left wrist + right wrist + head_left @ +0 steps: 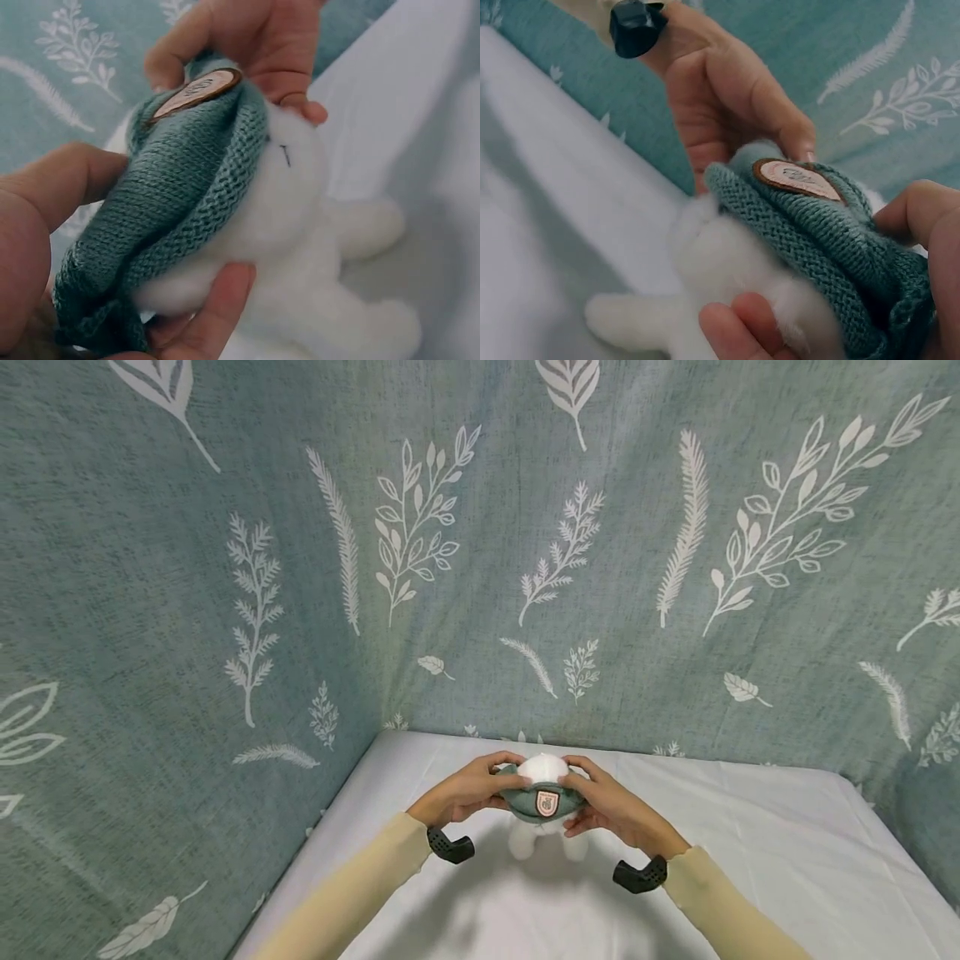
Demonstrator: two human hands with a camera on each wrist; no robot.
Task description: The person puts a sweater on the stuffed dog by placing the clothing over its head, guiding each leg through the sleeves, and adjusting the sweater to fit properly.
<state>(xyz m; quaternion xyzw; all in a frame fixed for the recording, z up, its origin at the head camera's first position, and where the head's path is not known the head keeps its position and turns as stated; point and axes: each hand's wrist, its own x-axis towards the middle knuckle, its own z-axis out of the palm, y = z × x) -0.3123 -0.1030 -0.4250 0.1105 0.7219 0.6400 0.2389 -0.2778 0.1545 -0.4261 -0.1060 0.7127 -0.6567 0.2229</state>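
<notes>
A teal knitted hat (517,804) with a pale brown-edged patch (547,803) sits over the head of a white plush toy (522,841). White plush also shows above the hat in the head view. From the left side my left hand (467,789) grips the hat, thumb on the knit and a fingertip against the toy's cheek in the left wrist view. Opposite it, my right hand (621,803) holds the other side, its lower fingertips against the plush. A dark stitched line (285,155) marks the toy's face below the ribbed brim (225,202).
The toy is over a table with a white cloth (750,860). Teal curtains with white leaf prints (480,568) hang behind and along the left. A black wrist camera (452,845) is strapped to the left wrist, another black camera (640,875) to the right.
</notes>
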